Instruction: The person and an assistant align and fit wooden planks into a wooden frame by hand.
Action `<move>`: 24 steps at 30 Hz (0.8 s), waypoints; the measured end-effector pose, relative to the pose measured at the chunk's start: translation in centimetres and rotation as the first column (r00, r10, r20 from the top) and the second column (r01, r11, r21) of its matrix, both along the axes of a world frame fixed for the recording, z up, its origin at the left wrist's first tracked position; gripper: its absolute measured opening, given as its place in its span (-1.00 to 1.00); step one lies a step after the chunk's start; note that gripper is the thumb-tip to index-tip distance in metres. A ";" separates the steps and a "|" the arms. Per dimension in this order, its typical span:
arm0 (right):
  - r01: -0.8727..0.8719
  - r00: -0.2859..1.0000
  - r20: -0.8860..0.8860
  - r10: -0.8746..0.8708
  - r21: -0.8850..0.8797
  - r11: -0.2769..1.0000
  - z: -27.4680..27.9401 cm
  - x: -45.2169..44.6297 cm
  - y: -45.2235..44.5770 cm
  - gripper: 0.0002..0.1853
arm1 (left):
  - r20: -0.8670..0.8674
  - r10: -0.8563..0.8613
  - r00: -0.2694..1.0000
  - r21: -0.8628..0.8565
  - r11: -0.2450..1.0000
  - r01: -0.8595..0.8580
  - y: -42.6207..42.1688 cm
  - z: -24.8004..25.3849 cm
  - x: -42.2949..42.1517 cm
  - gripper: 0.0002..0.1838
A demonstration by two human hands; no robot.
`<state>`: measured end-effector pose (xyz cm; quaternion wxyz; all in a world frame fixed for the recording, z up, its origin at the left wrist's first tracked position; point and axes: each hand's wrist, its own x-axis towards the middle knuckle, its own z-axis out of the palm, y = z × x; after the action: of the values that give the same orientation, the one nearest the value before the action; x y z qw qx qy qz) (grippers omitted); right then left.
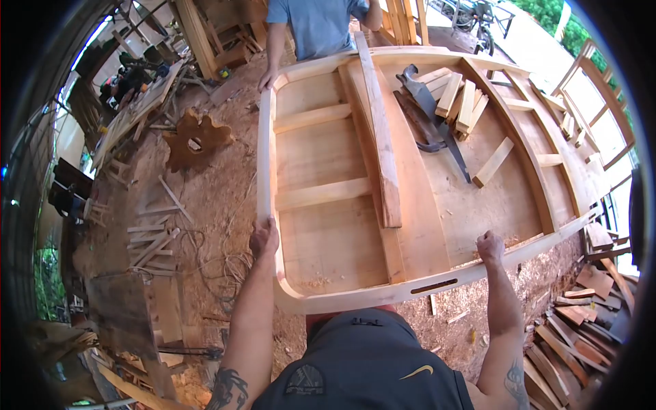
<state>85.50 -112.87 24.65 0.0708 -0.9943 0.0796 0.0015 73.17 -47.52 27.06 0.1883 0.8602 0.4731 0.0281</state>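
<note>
A large wooden frame panel (355,295) lies before me, with crosspieces and rounded corners. My left hand (264,239) is wrapped round its left edge near the close corner. My right hand (490,246) is closed at the near rail, right of a dark slot; what is inside the fist is hidden. A long loose board (383,143) lies lengthwise over the panel. Right of it are a hand saw (437,109) and several short wood blocks (467,106) inside the frame.
A co-worker in a blue shirt (318,27) stands at the far side, one hand on the far left corner. Wood offcuts (567,342) pile up at the lower right. Sticks (154,246) and a star-like wood slab (196,141) lie on the floor at left.
</note>
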 end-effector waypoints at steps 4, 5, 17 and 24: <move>0.026 1.000 -0.007 -0.025 0.013 1.000 0.0 0.0 0.0 -0.68 | -0.012 -0.004 1.000 -0.007 1.000 0.004 -0.1 0.2 0.0 -0.22; 0.027 0.999 -0.017 -0.027 0.002 1.000 0.0 0.0 0.0 -0.67 | -0.012 -0.005 1.000 -0.012 1.000 0.005 0.0 0.2 -0.1 -0.22; 0.096 0.992 -0.079 -0.094 0.026 0.995 0.9 0.0 0.5 -0.63 | 0.006 -0.036 0.999 0.061 0.998 0.035 0.4 -1.1 -0.3 -0.25; 0.080 0.997 0.018 -0.082 0.066 0.995 0.2 -0.1 0.2 -0.68 | 0.044 -0.051 0.998 0.073 0.996 0.048 -0.6 0.3 -0.4 -0.30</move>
<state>85.36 -112.66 24.83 0.1042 -0.9874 0.1190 -0.0089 72.77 -48.12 27.34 0.1688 0.8770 0.4459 0.0602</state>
